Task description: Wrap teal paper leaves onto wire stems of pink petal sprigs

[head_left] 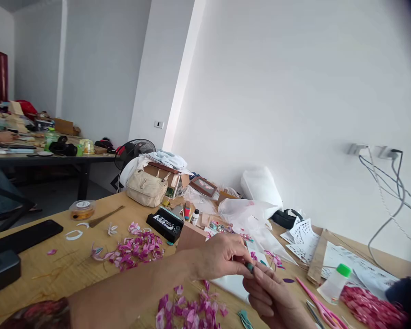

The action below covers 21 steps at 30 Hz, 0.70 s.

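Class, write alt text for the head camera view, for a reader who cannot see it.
Two bare hands, the left hand and the right hand, meet over a wooden table, pinching a small dark green piece between their fingertips. Pink petals lie scattered around, with pink scissors and a green-capped bottle to the right.

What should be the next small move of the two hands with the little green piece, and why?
Probably keep both hands together and finish working the small green piece before reaching elsewhere. The left hand pinches it at the fingertips and the right hand meets it from below, above the wooden table. Pink petals lie close by for afterwards. What the piece is, I cannot tell.
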Available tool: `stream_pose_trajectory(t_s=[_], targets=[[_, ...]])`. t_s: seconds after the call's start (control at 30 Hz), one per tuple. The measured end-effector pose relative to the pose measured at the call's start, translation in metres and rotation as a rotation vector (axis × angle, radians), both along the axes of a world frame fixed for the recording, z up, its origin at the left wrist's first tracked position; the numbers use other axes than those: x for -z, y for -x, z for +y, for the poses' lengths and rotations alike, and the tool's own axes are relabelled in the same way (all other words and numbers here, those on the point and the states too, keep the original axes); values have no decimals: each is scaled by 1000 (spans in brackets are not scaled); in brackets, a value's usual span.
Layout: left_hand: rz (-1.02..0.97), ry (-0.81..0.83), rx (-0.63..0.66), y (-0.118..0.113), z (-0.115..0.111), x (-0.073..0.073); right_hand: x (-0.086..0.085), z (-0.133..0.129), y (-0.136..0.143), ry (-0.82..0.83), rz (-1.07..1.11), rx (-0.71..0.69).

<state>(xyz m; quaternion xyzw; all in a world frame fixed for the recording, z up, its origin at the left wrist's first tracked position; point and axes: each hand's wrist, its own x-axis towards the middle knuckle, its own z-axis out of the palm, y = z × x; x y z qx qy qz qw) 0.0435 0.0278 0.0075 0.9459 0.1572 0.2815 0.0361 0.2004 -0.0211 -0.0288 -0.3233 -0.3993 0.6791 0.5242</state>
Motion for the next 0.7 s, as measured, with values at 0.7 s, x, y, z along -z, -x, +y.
stream_pose_trajectory(t_s=[0.7], targets=[[268, -244, -59, 17, -25, 38, 43, -13, 18, 91, -295, -10]])
